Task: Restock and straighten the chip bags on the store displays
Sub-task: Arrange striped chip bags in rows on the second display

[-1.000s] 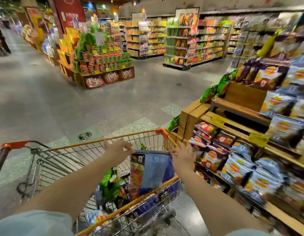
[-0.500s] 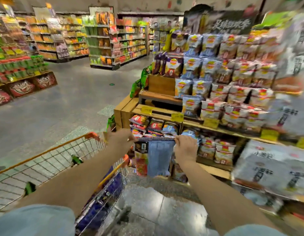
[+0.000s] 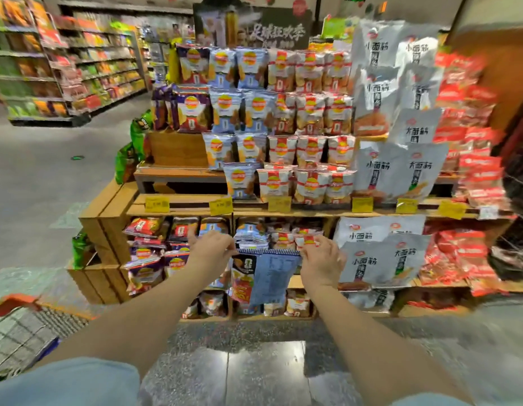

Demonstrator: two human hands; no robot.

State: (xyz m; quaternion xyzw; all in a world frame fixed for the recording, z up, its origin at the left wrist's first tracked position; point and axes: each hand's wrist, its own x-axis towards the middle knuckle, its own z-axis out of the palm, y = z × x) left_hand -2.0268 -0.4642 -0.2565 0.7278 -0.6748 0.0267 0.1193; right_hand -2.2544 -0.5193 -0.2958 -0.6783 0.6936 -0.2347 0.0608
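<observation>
While both the left hand [image 3: 211, 249] and right hand [image 3: 319, 259] pinch a blue chip bag [image 3: 266, 278] at centre frame, a stocked wooden display [image 3: 108, 218] fills the background above speckled floor [image 3: 254, 341].

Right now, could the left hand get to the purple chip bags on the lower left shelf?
Probably not freely: the left hand pinches one top corner of the blue chip bag, the right hand the other. The purple chip bags lie unobstructed just left of it, so it looks feasible once that grip is released.
</observation>
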